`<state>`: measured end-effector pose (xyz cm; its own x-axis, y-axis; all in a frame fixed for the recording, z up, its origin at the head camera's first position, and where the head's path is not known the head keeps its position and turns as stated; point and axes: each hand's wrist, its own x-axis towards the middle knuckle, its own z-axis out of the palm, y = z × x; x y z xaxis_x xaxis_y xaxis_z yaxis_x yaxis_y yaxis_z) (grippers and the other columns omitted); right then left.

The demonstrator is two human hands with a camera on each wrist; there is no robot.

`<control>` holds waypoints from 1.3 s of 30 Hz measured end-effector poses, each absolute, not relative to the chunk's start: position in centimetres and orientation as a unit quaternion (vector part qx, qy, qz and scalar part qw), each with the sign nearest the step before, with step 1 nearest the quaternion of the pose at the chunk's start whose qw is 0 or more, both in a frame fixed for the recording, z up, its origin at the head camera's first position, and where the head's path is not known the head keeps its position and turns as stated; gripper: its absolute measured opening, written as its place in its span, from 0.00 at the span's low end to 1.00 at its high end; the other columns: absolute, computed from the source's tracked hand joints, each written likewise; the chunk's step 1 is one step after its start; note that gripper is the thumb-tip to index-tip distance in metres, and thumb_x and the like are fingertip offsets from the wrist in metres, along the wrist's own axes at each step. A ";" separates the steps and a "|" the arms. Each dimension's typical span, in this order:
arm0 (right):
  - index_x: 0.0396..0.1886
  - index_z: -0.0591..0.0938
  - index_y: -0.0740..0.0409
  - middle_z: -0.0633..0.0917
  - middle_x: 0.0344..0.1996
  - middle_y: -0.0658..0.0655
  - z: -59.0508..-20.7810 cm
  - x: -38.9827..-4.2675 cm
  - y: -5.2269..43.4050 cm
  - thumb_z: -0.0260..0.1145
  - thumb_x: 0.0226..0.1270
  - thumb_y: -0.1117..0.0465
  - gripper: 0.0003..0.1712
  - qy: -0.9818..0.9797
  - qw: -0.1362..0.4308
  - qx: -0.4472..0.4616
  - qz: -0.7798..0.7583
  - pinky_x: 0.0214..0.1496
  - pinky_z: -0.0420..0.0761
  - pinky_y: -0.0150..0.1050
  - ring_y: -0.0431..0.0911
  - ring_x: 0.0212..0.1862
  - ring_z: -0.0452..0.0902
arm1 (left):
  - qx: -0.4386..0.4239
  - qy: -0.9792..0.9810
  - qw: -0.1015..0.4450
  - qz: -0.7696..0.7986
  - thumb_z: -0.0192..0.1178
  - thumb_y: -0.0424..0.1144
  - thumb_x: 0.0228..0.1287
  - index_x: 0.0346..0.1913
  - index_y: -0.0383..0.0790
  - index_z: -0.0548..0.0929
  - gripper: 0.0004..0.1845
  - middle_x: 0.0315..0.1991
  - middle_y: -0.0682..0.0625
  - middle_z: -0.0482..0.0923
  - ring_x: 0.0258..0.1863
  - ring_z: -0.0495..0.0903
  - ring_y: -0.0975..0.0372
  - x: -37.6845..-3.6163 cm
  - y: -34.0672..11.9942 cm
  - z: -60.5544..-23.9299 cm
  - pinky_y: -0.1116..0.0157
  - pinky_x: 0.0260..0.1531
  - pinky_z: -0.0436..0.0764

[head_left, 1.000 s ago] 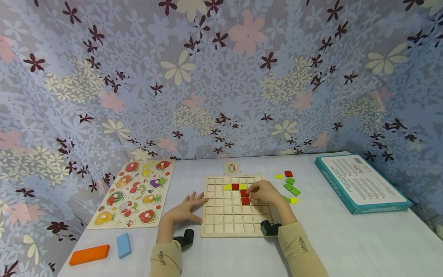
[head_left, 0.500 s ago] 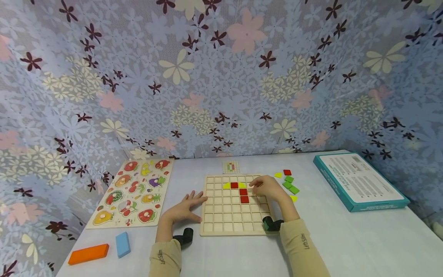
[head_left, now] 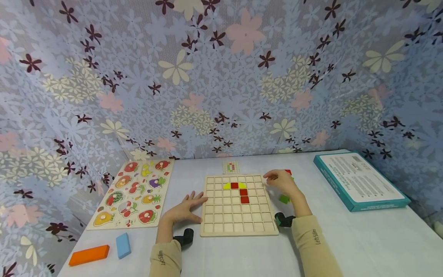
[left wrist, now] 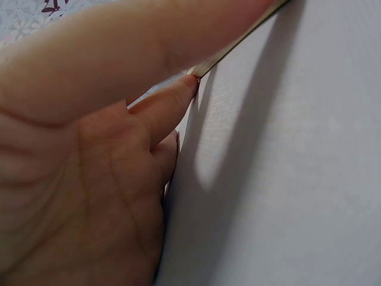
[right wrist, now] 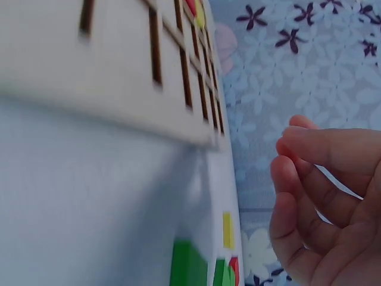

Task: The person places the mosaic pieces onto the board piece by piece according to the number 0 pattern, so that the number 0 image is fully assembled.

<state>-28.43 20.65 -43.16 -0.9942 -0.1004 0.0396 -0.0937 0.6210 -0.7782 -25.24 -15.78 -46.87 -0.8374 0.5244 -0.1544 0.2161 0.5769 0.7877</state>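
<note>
Landmark: wooden grid board (head_left: pixel 238 206), flat on the white table (head_left: pixel 346 246).
Left of board: left hand (head_left: pixel 183 209) lies flat against its edge; beyond it the fruit puzzle (head_left: pixel 136 192).
Right of board: right hand (head_left: pixel 282 182) hovers over loose green tiles (head_left: pixel 284 199); farther right, open table, then the teal box (head_left: pixel 360 181).
Behind board: a small pattern card (head_left: pixel 231 167), then the flowered wall.
Near-left of board: blue block (head_left: pixel 123 244) and orange block (head_left: pixel 89 255).

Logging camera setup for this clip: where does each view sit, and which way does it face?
Head: above, facing forward-down at the grid board; both forearms and hands show.
Left wrist: under the left hand, along the white table.
Right wrist: beside the right hand, low across loose green pieces.
Shared: head and right wrist both show the board's placed red and yellow pieces.
</note>
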 end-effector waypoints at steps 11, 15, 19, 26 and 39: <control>0.47 0.80 0.68 0.82 0.37 0.63 -43.3 -29.5 22.9 0.60 0.60 0.70 0.14 0.909 -0.019 -0.038 -0.415 0.42 0.78 0.45 0.53 0.40 0.77 | 0.204 0.865 0.193 0.416 0.72 0.37 0.43 0.68 0.42 0.65 0.44 0.73 0.45 0.46 0.71 0.28 0.45 -25.2 -15.8 -46.8 0.41 0.65 0.32; 0.47 0.79 0.69 0.82 0.36 0.63 -43.3 -29.5 23.3 0.60 0.61 0.70 0.14 0.910 -0.020 -0.044 -0.412 0.41 0.78 0.45 0.53 0.40 0.76 | 0.200 0.863 0.194 0.420 0.72 0.37 0.43 0.67 0.42 0.65 0.44 0.72 0.44 0.46 0.71 0.28 0.45 -25.1 -15.7 -46.8 0.41 0.65 0.32; 0.47 0.79 0.70 0.82 0.36 0.62 -43.5 -29.6 23.7 0.60 0.60 0.69 0.14 0.911 -0.019 -0.044 -0.409 0.41 0.78 0.44 0.53 0.40 0.76 | 0.196 0.862 0.195 0.424 0.72 0.37 0.42 0.67 0.43 0.65 0.44 0.72 0.45 0.46 0.71 0.28 0.45 -25.1 -15.7 -46.8 0.41 0.65 0.32; 0.45 0.80 0.69 0.82 0.36 0.62 -44.1 -30.2 24.5 0.60 0.60 0.70 0.13 0.914 -0.024 -0.029 -0.403 0.40 0.78 0.42 0.52 0.40 0.76 | 0.195 0.864 0.194 0.421 0.72 0.37 0.42 0.67 0.43 0.65 0.44 0.73 0.46 0.47 0.71 0.28 0.44 -25.2 -15.6 -46.9 0.39 0.64 0.32; 0.45 0.80 0.68 0.81 0.41 0.66 -44.6 -31.8 25.9 0.58 0.61 0.71 0.13 0.932 -0.018 -0.001 -0.362 0.46 0.78 0.47 0.56 0.45 0.75 | 0.193 0.863 0.192 0.425 0.72 0.36 0.42 0.67 0.43 0.66 0.44 0.73 0.45 0.46 0.70 0.28 0.44 -25.1 -15.7 -46.8 0.39 0.64 0.32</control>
<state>-31.82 25.94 -44.64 -0.9994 0.0110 0.0342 -0.0149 0.7385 -0.6741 -25.10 -15.69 -46.76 -0.8518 0.4968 -0.1664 0.1706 0.5633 0.8085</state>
